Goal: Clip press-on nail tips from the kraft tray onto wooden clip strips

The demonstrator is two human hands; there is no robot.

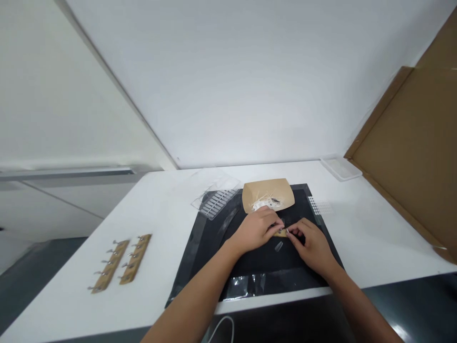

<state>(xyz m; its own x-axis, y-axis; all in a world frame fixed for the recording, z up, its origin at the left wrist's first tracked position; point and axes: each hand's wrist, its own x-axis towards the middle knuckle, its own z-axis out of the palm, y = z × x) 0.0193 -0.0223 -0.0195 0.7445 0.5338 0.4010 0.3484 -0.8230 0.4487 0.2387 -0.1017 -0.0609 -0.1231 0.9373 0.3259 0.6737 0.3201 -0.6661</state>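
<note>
Both my hands meet over the black mat (214,247) in the middle of the white table. My left hand (255,229) is curled, its fingers closed on one end of a small wooden strip (281,233). My right hand (311,244) pinches the strip's other end with fingertips pressed together. Just beyond the hands a brown paper tray (282,188) holds small white pieces and thin sticks. A small clear piece (279,246) lies on the mat below the strip.
Two wooden strips with metal hooks (119,262) lie at the table's left front. A clear plastic sheet of pale tabs (217,201) sits behind the mat, a dotted sheet (320,206) and a clear lid (341,167) to the right. Cardboard (414,152) leans at the right.
</note>
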